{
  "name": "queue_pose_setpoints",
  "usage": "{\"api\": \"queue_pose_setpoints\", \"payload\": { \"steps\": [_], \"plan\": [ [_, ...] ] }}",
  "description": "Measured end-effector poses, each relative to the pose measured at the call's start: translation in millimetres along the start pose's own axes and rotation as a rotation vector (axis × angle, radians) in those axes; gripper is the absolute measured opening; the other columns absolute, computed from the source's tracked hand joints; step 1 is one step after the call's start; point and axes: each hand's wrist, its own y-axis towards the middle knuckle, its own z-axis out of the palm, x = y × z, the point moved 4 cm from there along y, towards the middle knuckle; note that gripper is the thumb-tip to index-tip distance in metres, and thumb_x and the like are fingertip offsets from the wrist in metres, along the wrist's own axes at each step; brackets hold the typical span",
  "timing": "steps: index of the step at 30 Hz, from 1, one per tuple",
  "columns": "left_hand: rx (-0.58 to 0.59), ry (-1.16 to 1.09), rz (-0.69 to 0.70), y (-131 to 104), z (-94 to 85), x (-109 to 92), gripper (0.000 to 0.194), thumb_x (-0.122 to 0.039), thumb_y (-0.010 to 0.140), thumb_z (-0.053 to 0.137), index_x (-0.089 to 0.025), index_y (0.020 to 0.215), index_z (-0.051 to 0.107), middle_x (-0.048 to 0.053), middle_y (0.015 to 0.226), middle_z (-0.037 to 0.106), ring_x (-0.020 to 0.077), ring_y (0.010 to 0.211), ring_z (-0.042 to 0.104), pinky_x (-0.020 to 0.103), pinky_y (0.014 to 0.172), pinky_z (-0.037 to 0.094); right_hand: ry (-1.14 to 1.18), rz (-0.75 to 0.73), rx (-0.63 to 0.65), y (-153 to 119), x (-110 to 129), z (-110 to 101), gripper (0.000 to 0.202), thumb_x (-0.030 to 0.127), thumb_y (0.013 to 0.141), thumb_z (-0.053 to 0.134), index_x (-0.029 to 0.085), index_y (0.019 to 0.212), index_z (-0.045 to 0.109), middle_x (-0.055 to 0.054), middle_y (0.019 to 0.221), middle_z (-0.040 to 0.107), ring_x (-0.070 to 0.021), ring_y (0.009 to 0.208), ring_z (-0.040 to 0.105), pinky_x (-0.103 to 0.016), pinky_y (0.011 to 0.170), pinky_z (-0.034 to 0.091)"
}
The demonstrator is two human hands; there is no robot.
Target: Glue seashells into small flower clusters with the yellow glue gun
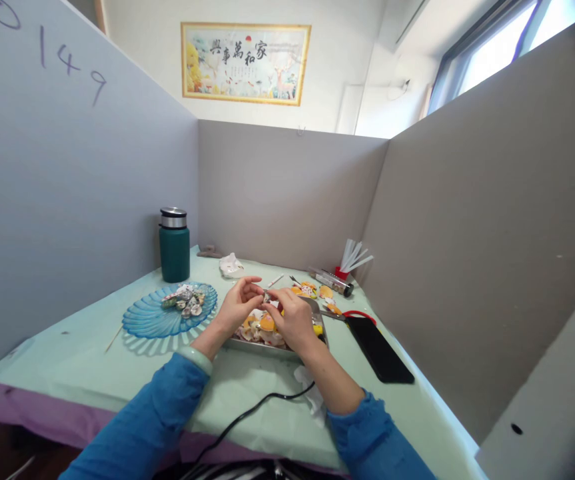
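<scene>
My left hand [241, 303] and my right hand [290, 318] meet over a shallow metal tray [252, 348]. Both are closed, thumbs and fingertips pinched together around something small that I cannot make out. The tray holds many small cream, orange and patterned pieces [267, 331], partly hidden beneath my hands. To the left, a blue scalloped glass plate [142, 317] carries a little heap of dark-and-white patterned pieces [190, 301].
A green flask [174, 250] stands behind the plate. At right lie a black phone [380, 350], red-handled scissors [360, 315] and a clear tube [332, 281]. White sticks [354, 257] rise from a red holder. A black cable [267, 399] crosses the front; grey partitions [292, 193] surround the table.
</scene>
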Motion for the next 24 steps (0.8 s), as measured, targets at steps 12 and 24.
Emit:
{"api": "queue_pose_setpoints", "payload": {
  "steps": [12, 24],
  "plan": [
    [-0.028, 0.193, 0.125, 1.3, -0.7, 2.9, 0.038, -0.021, 0.073, 0.064, -0.017, 0.107, 0.048, 0.001, 0.08, 0.058, 0.0135, 0.078, 0.059, 0.025, 0.068, 0.048, -0.04, -0.027, -0.015, -0.5, 0.0, 1.3, 0.014, 0.029, 0.085, 0.06, 0.019, 0.094, 0.064, -0.005, 0.086, 0.066, -0.017, 0.072, 0.06, -0.025, 0.066, 0.043],
    [-0.018, 0.191, 0.131, 1.4, -2.6, 4.0, 0.041, -0.02, 0.072, 0.065, -0.017, 0.109, 0.047, 0.0, 0.077, 0.058, 0.0129, 0.073, 0.059, 0.023, 0.064, 0.046, -0.108, -0.061, 0.011, -1.6, 2.5, 2.4, 0.013, 0.028, 0.086, 0.059, 0.019, 0.094, 0.063, -0.005, 0.086, 0.064, -0.0167, 0.071, 0.058, -0.026, 0.066, 0.041]
  ]
}}
